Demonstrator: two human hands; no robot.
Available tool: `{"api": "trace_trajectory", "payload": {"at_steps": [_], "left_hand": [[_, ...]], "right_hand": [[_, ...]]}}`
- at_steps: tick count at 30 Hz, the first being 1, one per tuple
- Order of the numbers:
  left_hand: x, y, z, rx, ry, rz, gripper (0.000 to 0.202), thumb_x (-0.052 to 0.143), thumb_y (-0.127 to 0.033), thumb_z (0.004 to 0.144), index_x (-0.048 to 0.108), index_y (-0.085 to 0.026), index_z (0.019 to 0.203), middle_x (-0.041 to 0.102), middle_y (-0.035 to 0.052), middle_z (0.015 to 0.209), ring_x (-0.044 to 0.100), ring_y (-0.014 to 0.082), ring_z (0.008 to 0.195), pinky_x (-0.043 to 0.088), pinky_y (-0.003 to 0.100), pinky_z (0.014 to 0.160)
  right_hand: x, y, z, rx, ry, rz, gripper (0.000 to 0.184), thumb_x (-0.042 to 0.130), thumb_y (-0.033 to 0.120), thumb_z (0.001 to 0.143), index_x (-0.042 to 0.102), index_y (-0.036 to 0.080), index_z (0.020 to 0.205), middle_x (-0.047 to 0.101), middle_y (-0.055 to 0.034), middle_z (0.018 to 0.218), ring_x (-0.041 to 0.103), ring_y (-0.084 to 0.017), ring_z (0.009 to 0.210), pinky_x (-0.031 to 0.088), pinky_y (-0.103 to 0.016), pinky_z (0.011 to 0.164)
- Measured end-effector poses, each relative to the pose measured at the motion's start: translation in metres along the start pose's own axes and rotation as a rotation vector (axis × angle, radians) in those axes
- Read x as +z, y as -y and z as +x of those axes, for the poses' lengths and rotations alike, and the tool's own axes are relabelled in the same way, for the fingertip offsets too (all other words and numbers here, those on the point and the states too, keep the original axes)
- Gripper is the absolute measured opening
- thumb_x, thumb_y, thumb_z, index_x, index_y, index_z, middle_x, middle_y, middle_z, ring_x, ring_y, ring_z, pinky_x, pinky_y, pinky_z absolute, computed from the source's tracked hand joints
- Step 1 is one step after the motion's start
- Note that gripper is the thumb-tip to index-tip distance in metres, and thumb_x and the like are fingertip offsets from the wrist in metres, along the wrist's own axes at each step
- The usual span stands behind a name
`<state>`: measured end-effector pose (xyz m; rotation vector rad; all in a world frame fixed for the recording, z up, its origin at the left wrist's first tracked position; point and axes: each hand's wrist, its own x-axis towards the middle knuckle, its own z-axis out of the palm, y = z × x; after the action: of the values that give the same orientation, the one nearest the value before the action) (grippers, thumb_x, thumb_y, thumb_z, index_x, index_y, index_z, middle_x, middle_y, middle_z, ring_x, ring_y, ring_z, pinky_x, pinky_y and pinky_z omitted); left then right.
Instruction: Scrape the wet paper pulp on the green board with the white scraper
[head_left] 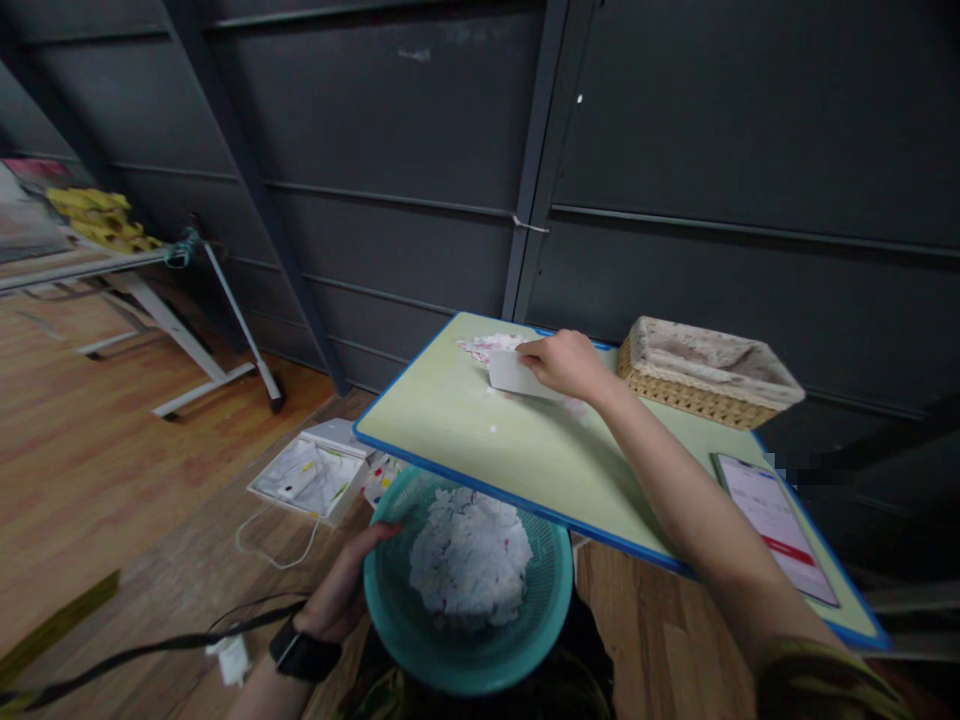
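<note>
My right hand (pixel 566 362) pinches a flat white card (pixel 517 377) and holds it on edge over the pale yellow table (pixel 450 410). Just behind the card lies a small heap of white and pink paper scraps (pixel 491 344). Below the table's near edge, my left hand (pixel 352 580) grips the left rim of a teal plastic basket (pixel 471 672), thumb over the rim. A mound of torn white paper bits (pixel 472 555) fills the middle of that basket. The fingers under the rim are hidden.
On the table's right side stand a lined wicker basket (pixel 705 375) and a phone (pixel 780 525) with its screen lit. An open white box (pixel 311 470) with a cable sits on the floor at left. A dark panelled wall (pixel 405 130) rises behind the table.
</note>
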<state>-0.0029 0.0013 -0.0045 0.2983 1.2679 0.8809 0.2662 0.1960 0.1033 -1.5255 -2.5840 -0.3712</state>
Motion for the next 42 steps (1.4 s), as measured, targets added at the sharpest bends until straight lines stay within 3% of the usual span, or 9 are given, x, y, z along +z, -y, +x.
{"api": "trace_trajectory", "payload": {"at_steps": [4, 12, 18, 23, 31, 37, 42], "left_hand": [[-0.003, 0.002, 0.003, -0.017, 0.013, -0.007, 0.033, 0.067, -0.023, 0.075, 0.070, -0.010, 0.105, 0.080, 0.0083, 0.069, 0.072, 0.0230, 0.060, 0.054, 0.033, 0.067], [0.005, -0.009, -0.002, -0.016, 0.131, -0.125, 0.058, 0.073, -0.033, 0.068, 0.066, -0.014, 0.122, 0.080, 0.0146, 0.099, 0.073, 0.0359, 0.092, 0.054, 0.046, 0.084], [0.009, -0.014, -0.004, -0.010, 0.141, -0.126, 0.059, 0.072, -0.033, 0.067, 0.066, -0.013, 0.122, 0.079, 0.0155, 0.104, 0.072, 0.0366, 0.096, 0.054, 0.046, 0.086], [0.000, -0.003, 0.000, -0.009, 0.134, -0.111, 0.057, 0.071, -0.031, 0.068, 0.065, -0.013, 0.122, 0.080, 0.0146, 0.101, 0.073, 0.0351, 0.093, 0.054, 0.045, 0.086], [-0.002, 0.002, 0.002, -0.006, 0.018, -0.021, 0.036, 0.068, -0.023, 0.074, 0.070, -0.009, 0.108, 0.081, 0.0083, 0.076, 0.073, 0.0239, 0.064, 0.054, 0.036, 0.080], [0.001, 0.000, -0.002, 0.000, 0.009, 0.000, 0.018, 0.067, -0.022, 0.076, 0.072, -0.011, 0.089, 0.079, 0.0058, 0.063, 0.071, 0.0197, 0.056, 0.055, 0.030, 0.070], [0.000, 0.001, -0.001, -0.003, 0.041, -0.015, 0.013, 0.068, -0.024, 0.075, 0.071, -0.014, 0.083, 0.080, 0.0055, 0.068, 0.072, 0.0196, 0.058, 0.055, 0.029, 0.064]], "right_hand": [[0.001, -0.001, 0.000, 0.027, 0.013, -0.034, 0.036, 0.040, 0.022, 0.087, 0.075, 0.021, 0.094, 0.072, -0.0115, 0.084, 0.061, -0.022, 0.074, 0.034, -0.032, 0.067], [-0.004, -0.005, -0.001, 0.090, 0.067, -0.120, 0.035, 0.041, 0.020, 0.087, 0.075, 0.019, 0.095, 0.072, -0.0159, 0.088, 0.064, -0.026, 0.079, 0.036, -0.033, 0.067], [-0.018, -0.012, -0.007, 0.078, 0.097, -0.138, 0.032, 0.045, 0.021, 0.083, 0.076, 0.018, 0.091, 0.073, -0.0144, 0.088, 0.064, -0.025, 0.078, 0.035, -0.032, 0.063], [-0.030, -0.019, -0.014, -0.016, 0.159, -0.049, 0.027, 0.050, 0.024, 0.082, 0.077, 0.022, 0.084, 0.074, -0.0085, 0.084, 0.063, -0.021, 0.075, 0.033, -0.030, 0.061], [-0.034, -0.030, -0.017, -0.019, 0.123, 0.014, 0.027, 0.052, 0.022, 0.081, 0.078, 0.021, 0.090, 0.075, -0.0079, 0.086, 0.063, -0.021, 0.077, 0.034, -0.031, 0.064], [-0.032, -0.022, -0.015, -0.085, 0.183, 0.091, 0.025, 0.053, 0.022, 0.081, 0.078, 0.020, 0.085, 0.074, -0.0069, 0.081, 0.061, -0.018, 0.069, 0.031, -0.029, 0.061], [-0.030, -0.013, -0.011, -0.193, 0.216, 0.197, 0.026, 0.052, 0.024, 0.083, 0.078, 0.019, 0.084, 0.074, -0.0056, 0.078, 0.059, -0.016, 0.067, 0.031, -0.028, 0.062]]}}
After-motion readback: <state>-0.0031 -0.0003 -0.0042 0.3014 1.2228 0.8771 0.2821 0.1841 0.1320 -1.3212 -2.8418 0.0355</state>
